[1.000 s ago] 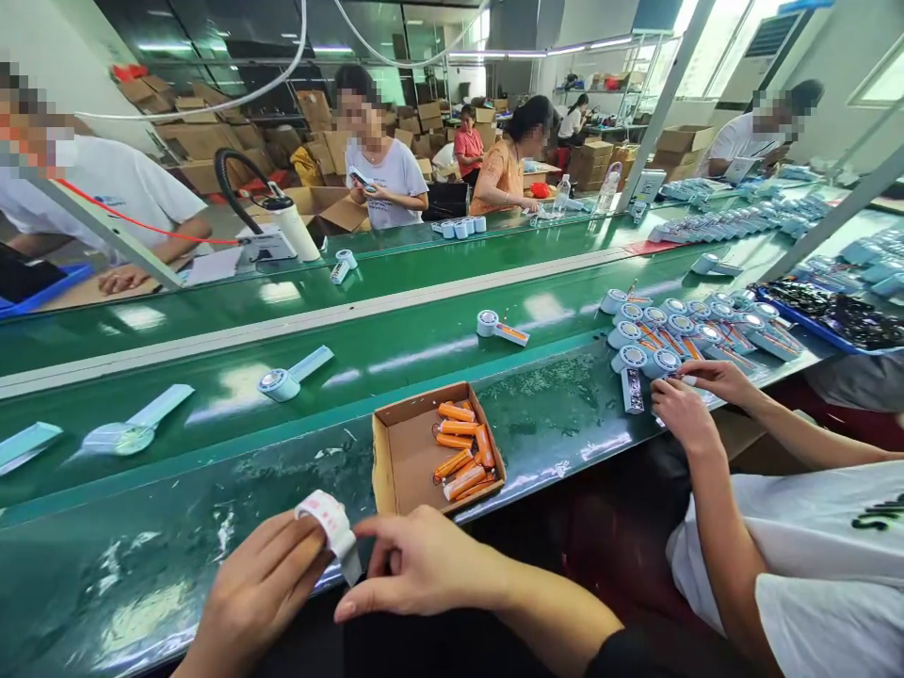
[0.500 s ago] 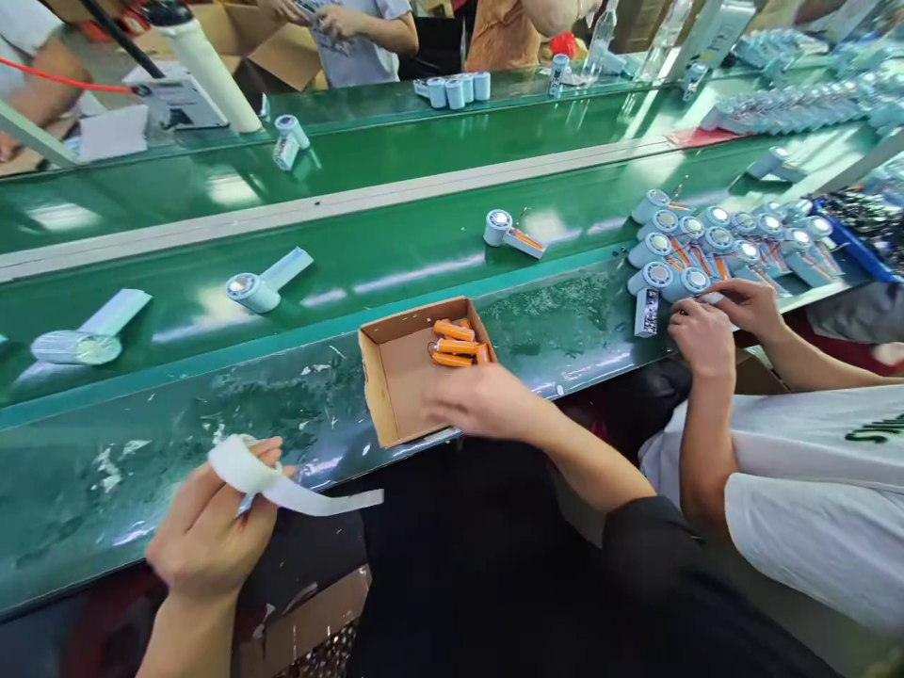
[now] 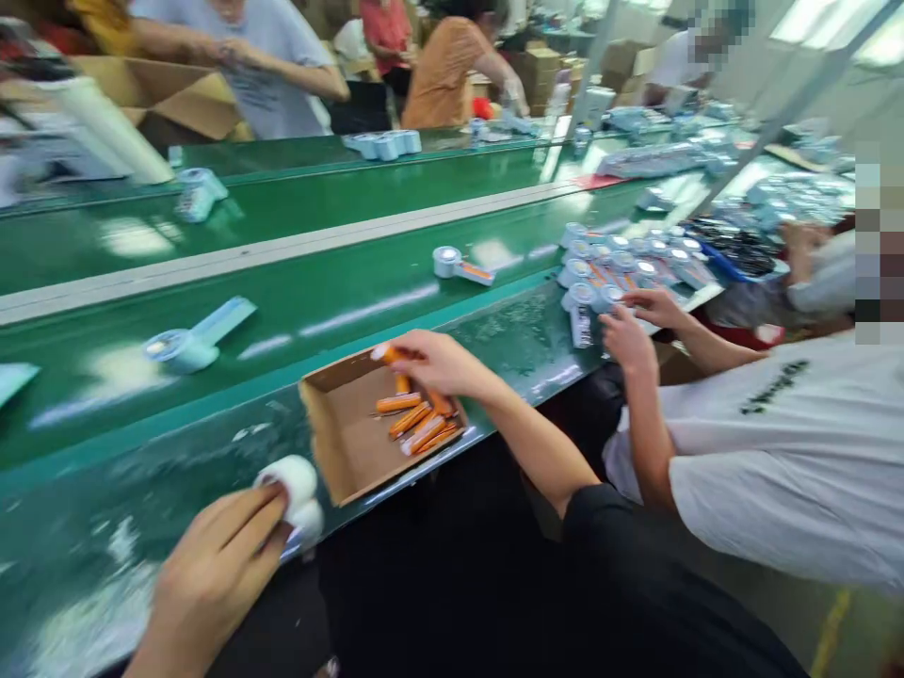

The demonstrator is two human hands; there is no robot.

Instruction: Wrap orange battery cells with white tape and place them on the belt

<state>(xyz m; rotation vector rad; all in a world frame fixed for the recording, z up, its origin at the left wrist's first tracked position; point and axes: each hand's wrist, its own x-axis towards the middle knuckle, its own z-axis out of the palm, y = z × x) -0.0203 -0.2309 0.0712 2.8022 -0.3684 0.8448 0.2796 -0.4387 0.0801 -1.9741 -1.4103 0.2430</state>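
Observation:
My left hand (image 3: 218,565) grips a roll of white tape (image 3: 297,478) by its side, over the front edge of the bench. My right hand (image 3: 446,365) is above the far right part of a shallow cardboard box (image 3: 323,452). Between its fingers is an orange cylindrical battery (image 3: 385,353), partly hidden by the hand. Several more orange batteries (image 3: 416,421) lie in the box, mostly on its right side. Motion blurs the picture.
A green conveyor (image 3: 339,282) runs behind the bench, carrying light-blue handheld fans (image 3: 187,348). To the right, a co-worker's hands (image 3: 632,339) touch a cluster of similar fans (image 3: 621,259). Other people stand across the line beside an open carton (image 3: 162,99).
My right hand has risen from inside the box with an orange battery. The batteries lie more spread out. The tape's loose tail no longer stretches out to the right. The view has shifted.

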